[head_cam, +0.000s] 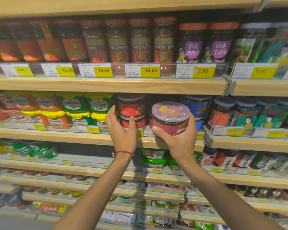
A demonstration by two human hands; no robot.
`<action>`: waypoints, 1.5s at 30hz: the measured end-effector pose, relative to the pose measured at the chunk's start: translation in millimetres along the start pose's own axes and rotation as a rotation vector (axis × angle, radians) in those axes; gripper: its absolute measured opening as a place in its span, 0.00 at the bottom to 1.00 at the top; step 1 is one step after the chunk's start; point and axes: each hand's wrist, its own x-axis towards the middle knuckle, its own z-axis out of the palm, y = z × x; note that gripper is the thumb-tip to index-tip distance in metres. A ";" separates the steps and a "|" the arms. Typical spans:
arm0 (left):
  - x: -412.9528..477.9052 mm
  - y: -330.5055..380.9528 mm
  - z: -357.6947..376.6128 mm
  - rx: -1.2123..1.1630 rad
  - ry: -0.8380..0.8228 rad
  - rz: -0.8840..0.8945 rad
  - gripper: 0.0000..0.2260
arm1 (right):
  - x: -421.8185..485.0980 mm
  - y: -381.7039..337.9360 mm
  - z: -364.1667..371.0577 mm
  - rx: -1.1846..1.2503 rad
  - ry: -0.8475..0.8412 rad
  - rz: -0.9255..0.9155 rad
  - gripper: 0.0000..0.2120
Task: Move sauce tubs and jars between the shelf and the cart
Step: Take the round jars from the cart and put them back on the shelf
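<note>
Gripped in the right hand [178,140]: a round magenta plastic tub with a clear lid [170,117], thumb curled across the front of the label, the other fingers wrapped round the far side and mostly hidden. Tilted a little forward, lid toward the camera, just in front of the lip of the pale wooden middle shelf [73,136], between the stacked round red-labelled tubs [131,107] and the blue-labelled dark jars [197,105]. Left hand [121,130] up at the red stack, fingers spread and loosely curved past its left side, thumb at its front; impossible to tell whether touching. No telling whether bound for the shelf or for the cart; no cart in view. Either way, hold low on the wall, not on the lid, likely to flex or pop under a squeeze. Level the tub before crossing the clear plastic price rail [65,126], and pass above it rather than clip it. For the upper red tub, close fingers and thumb on opposite sides and lift straight up, so as not to drag the lower one forward off the shelf.
</note>
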 end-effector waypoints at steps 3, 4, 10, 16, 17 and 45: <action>-14.4 6.8 -9.2 -0.110 -0.106 0.084 0.22 | 0.8 -3.7 0.4 0.034 -0.002 0.022 0.48; -16.5 9.3 -10.7 -0.141 -0.218 0.081 0.21 | 1.4 -5.0 0.9 0.043 -0.007 0.029 0.47; -25.5 29.1 -7.4 -0.233 -0.569 -0.028 0.29 | 10.0 -2.6 0.3 -0.001 -0.145 0.034 0.50; -11.7 31.8 -4.9 -0.255 -0.690 0.017 0.38 | 24.8 0.1 -16.9 -0.098 -0.483 -0.059 0.45; -10.2 31.7 -3.7 -0.237 -0.706 0.036 0.38 | 27.9 -0.2 -18.7 -0.100 -0.491 -0.075 0.43; -0.4 1.6 40.6 -0.076 -0.253 0.026 0.25 | 43.8 25.8 -17.2 -0.298 -0.202 -0.065 0.28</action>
